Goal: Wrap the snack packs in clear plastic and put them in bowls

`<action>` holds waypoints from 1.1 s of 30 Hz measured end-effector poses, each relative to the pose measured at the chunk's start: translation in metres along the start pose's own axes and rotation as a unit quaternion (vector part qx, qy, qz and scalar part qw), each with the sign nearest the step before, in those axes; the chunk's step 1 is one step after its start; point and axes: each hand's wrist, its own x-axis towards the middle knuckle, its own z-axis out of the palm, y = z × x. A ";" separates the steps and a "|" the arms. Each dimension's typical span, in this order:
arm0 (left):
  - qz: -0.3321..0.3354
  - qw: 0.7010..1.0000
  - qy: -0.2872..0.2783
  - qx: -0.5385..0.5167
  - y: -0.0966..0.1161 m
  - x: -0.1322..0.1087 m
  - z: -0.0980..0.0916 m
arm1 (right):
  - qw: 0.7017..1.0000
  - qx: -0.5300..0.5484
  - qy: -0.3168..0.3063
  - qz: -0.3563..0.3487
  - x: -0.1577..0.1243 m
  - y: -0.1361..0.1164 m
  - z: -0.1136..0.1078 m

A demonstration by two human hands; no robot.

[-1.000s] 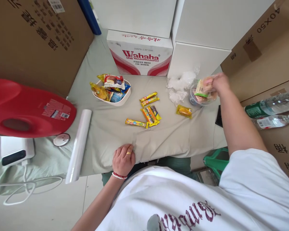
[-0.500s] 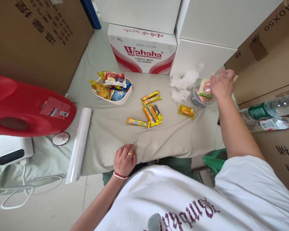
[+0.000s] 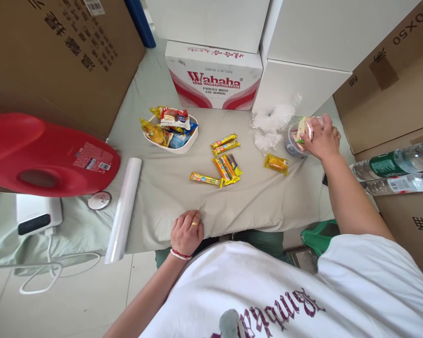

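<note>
My right hand [image 3: 322, 138] reaches to the far right of the cloth-covered table [image 3: 169, 192] and closes on a snack packet [image 3: 302, 127] that sticks out of a clear bowl [image 3: 291, 144]. My left hand [image 3: 187, 231] rests with curled fingers on the table's near edge, pressing the cloth. Several yellow snack bars [image 3: 223, 162] lie loose in the middle. One yellow packet [image 3: 277, 164] lies just left of the clear bowl. A white dish [image 3: 183, 147] full of wrapped snacks sits further left.
A Wahaha carton [image 3: 213, 75] and white boxes [image 3: 303, 51] stand at the back, cardboard boxes on both sides. Crumpled plastic [image 3: 273, 124] lies by the bowl. A film roll [image 3: 124, 209], a red container [image 3: 38, 155], a white device [image 3: 35, 216] sit left; water bottles [image 3: 395, 171] right.
My right hand dropped from above the clear bowl onto the snack packet in it. The left hand has stayed put. The camera view shifted slightly.
</note>
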 end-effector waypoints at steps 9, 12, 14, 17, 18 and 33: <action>-0.024 1.000 -0.013 -0.004 0.001 -0.002 0.003 | 1.000 -0.005 0.022 -0.010 -0.001 -0.006 -0.011; -0.016 1.000 -0.007 0.002 0.000 -0.003 0.004 | 0.992 -0.024 0.117 -0.036 -0.013 -0.022 -0.020; -0.009 1.000 0.002 0.005 -0.001 -0.003 0.005 | 0.988 -0.037 0.136 -0.070 -0.023 -0.036 -0.017; -0.004 1.000 0.012 0.009 -0.001 -0.002 0.005 | 0.991 -0.048 0.089 -0.087 -0.034 -0.048 0.002; -0.001 1.000 0.013 0.009 -0.001 -0.002 0.005 | 0.993 -0.052 0.074 -0.075 -0.036 -0.047 0.010; 0.008 1.000 0.017 -0.015 -0.002 0.001 0.000 | 0.986 -0.081 0.015 -0.146 -0.078 0.063 0.006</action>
